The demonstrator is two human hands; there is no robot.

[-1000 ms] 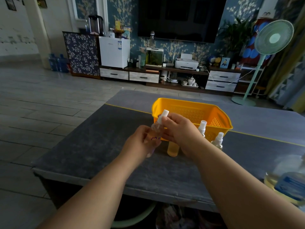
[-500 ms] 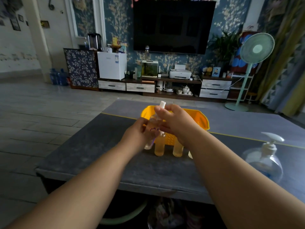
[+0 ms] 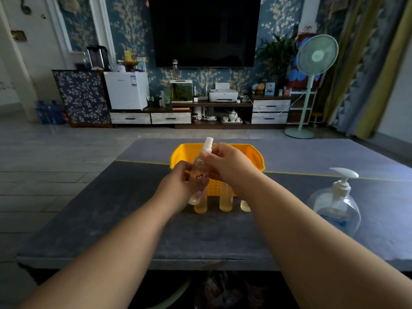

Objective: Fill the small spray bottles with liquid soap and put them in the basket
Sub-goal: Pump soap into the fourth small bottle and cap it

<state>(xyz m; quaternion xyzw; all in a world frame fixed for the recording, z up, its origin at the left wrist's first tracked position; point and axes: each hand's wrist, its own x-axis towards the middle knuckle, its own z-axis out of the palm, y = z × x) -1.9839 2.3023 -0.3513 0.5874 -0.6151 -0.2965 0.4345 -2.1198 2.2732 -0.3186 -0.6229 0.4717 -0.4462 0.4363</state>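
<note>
A small spray bottle [image 3: 199, 168] is held up above the dark grey table [image 3: 111, 210], tilted slightly with its white nozzle uppermost. The clear body, marked with purple writing, is clasped by the left hand [image 3: 178, 188], fingers curled round its lower half. The right hand [image 3: 229, 166] is closed at the neck of the same bottle, just below the white spray head; thumb and fingertips are pinched there, the remaining fingers folded in. A little pale liquid can be seen at the bottle's base.

Behind the hands, a yellow basket [image 3: 256, 157] is set on the table; its inside is largely hidden, so its contents cannot be told. Just in front of the basket, three further bottles are stood on the table: two filled with amber liquid [image 3: 225, 200], upright and side by side, and a third [image 3: 245, 205] to their right, mostly hidden by the right forearm.

Well to the right, a large clear pump dispenser of soap [image 3: 336, 206] is stood on the table, white pump head pointed rightward, blue label facing forward.

Beyond the table, a wall-mounted television [image 3: 204, 30] and a pale green pedestal fan [image 3: 312, 81] are noted.
</note>
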